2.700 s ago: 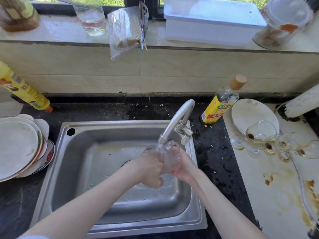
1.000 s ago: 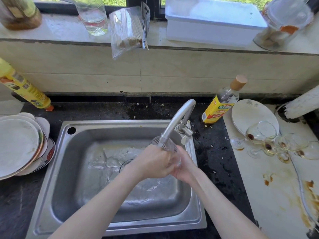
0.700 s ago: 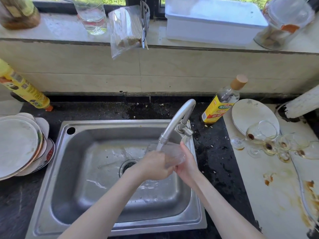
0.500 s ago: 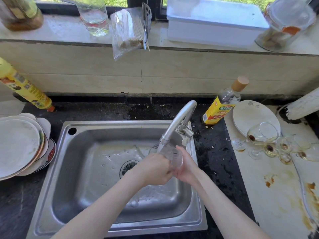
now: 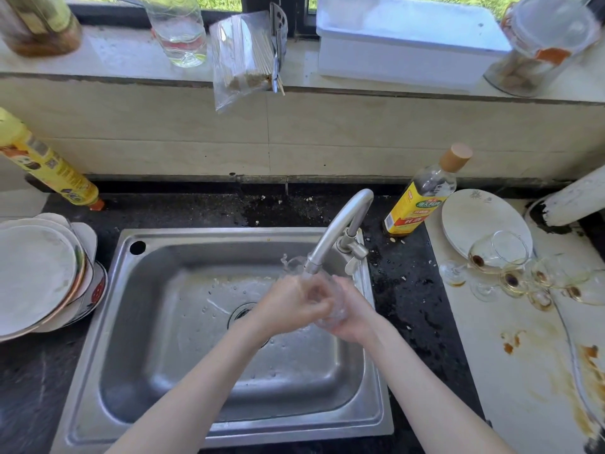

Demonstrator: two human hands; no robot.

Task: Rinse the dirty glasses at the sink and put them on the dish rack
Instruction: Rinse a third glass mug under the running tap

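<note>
Both hands over steel sink (image 5: pixel 98 326), under tap spout (image 5: pixel 340 231). Water running onto a clear glass (image 5: pixel 330 309) held btwn them: left hand (image 5: pixel 291 306) wraps it from the left, fingers curled over the front; right hand (image 5: pixel 355 314) cups it from the right & below. Dirty stemmed glasses (image 5: pixel 510 270) lie tipped on stained white counter (image 5: pixel 507 371), right of sink, next to white plate (image 5: pixel 471 217). Yellow-label bottle (image 5: pixel 422 198) behind tap. Plate stack (image 5: pixel 36 273) left of sink.
</note>
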